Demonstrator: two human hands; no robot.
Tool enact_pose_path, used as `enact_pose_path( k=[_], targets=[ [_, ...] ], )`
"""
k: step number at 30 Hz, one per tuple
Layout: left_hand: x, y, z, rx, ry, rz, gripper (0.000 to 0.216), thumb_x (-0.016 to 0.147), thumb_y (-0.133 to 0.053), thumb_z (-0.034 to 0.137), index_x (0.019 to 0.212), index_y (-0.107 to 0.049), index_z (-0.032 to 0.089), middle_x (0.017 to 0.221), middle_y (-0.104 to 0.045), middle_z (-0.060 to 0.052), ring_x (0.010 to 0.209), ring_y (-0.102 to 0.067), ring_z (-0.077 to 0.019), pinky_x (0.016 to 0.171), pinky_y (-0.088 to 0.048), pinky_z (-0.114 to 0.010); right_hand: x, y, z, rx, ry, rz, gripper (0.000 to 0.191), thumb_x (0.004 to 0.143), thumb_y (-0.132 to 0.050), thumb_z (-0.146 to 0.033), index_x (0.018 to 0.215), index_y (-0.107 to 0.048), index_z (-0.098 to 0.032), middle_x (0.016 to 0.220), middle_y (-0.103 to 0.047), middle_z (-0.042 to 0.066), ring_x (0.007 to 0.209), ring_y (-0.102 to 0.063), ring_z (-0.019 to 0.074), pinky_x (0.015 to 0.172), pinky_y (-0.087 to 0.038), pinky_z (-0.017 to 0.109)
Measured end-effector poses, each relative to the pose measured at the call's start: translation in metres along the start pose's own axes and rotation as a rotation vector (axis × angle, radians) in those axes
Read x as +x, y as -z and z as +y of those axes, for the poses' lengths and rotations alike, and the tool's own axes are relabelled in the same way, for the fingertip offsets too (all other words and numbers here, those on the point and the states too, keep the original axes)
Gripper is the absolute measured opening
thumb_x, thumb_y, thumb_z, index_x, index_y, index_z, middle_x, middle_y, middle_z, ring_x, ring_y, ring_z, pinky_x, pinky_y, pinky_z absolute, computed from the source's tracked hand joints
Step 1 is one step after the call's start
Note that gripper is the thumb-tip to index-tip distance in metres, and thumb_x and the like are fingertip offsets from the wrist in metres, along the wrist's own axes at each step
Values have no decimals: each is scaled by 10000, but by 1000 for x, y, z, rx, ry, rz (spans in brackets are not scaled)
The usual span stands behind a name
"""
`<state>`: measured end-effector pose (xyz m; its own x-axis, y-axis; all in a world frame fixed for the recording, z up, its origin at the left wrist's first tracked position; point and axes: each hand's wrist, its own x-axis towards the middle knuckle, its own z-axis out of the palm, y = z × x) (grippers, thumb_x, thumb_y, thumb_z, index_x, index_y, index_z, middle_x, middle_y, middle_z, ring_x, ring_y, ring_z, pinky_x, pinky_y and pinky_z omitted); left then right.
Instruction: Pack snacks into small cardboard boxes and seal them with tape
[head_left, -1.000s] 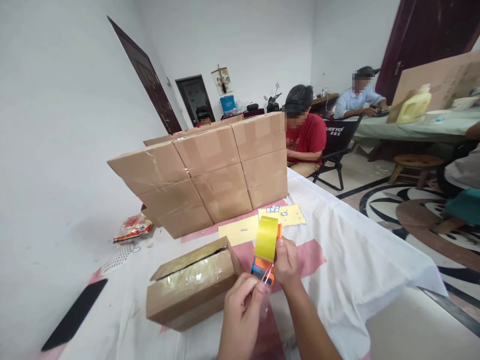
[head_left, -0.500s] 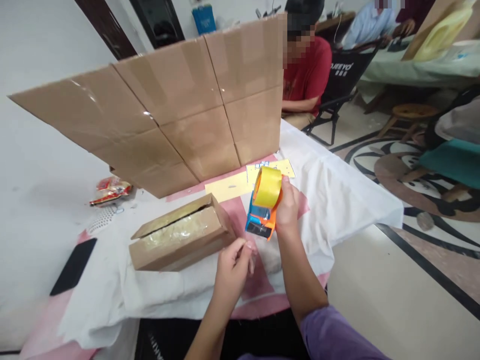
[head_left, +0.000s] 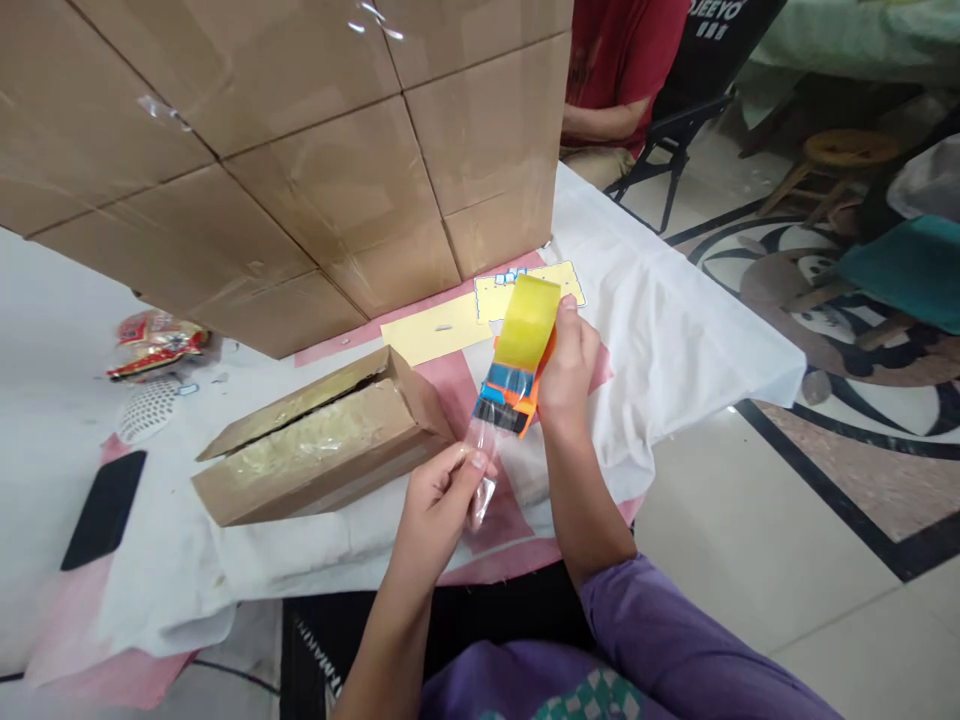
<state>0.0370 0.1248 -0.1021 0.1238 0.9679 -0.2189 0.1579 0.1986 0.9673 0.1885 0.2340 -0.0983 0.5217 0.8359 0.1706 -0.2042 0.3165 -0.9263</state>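
My right hand [head_left: 570, 365] is closed round the orange and blue tape dispenser [head_left: 504, 395], which carries a yellow roll of tape [head_left: 529, 322]. From its black front edge a short strip of clear tape [head_left: 484, 490] hangs down. My left hand [head_left: 442, 495] pinches that strip between thumb and fingers, just below the dispenser. To the left of both hands lies a long cardboard box [head_left: 322, 445], its top flaps nearly meeting along a dark gap, with shiny tape on the near flap.
A tall cardboard partition [head_left: 322, 190] stands across the table. Yellow paper sheets [head_left: 435, 330] lie at its foot. On the left are a red snack packet [head_left: 157, 340] and a black phone-like slab [head_left: 103, 510]. A person in a red shirt [head_left: 626, 60] sits behind.
The view has tilted down and closer. A clear strip of tape now stretches from the dispenser to my left hand, and the dispenser has tipped so the roll's face shows.
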Motion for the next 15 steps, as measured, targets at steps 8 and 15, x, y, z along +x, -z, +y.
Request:
enact_pose_path(
  k=[8, 15],
  targets=[
    [-6, 0, -4, -50, -10, -9, 390, 966, -583, 492, 757, -642, 167, 402, -484, 62, 384, -413, -76, 465, -325, -203, -5, -4, -3, 7, -12, -65, 574, 964, -408, -740, 698, -451, -233, 633, -408, -27, 599, -512, 134, 526, -395, 258],
    [-14, 10, 3, -77, 19, 7, 407, 948, -608, 521, 764, -665, 162, 375, -468, 66, 354, -383, -69, 459, -312, -206, -7, -3, -1, -79, 143, -92, 582, 969, -465, -686, 626, -312, -242, 601, -314, -44, 551, -380, 113, 520, -331, 271]
  ],
)
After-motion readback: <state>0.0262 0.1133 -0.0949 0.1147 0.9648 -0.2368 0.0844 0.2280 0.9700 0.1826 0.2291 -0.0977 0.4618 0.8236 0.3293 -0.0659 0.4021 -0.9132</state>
